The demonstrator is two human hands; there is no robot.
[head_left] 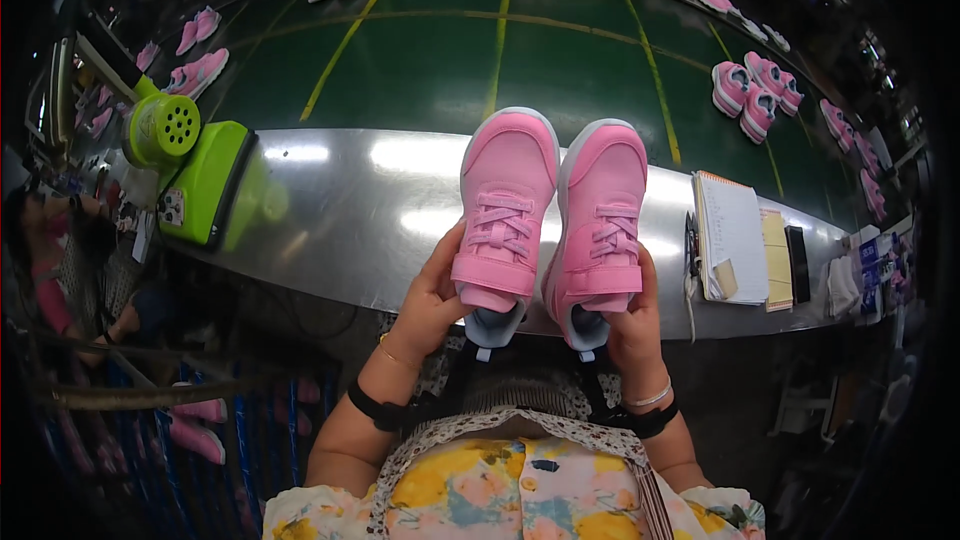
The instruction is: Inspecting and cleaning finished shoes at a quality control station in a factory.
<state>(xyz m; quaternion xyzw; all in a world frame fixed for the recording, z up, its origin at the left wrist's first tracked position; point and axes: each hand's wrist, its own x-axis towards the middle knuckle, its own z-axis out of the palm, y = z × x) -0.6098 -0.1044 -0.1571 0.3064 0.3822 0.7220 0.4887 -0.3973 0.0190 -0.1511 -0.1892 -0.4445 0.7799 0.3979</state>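
Two pink sneakers, a left-hand one (pixel 508 205) and a right-hand one (pixel 604 210), are held side by side in front of me with toes pointing away. Each has lilac laces, a pink strap and a pale sole edge. My left hand (pixel 442 285) grips the heel end of the left-hand sneaker from its outer side. My right hand (pixel 638 310) is closed round the heel end of the other one. Most of the fingers are hidden beneath the shoes. The toes reach over the metal table edge beside the green belt.
A silver metal table (pixel 340 200) lies under the shoes, with a lime-green machine (pixel 207 183) at left. Right of the shoes are a notebook (pixel 732 240), pens (pixel 690 245) and a dark flat object (pixel 797 263). The green belt (pixel 420 60) beyond carries several pink shoes (pixel 758 90).
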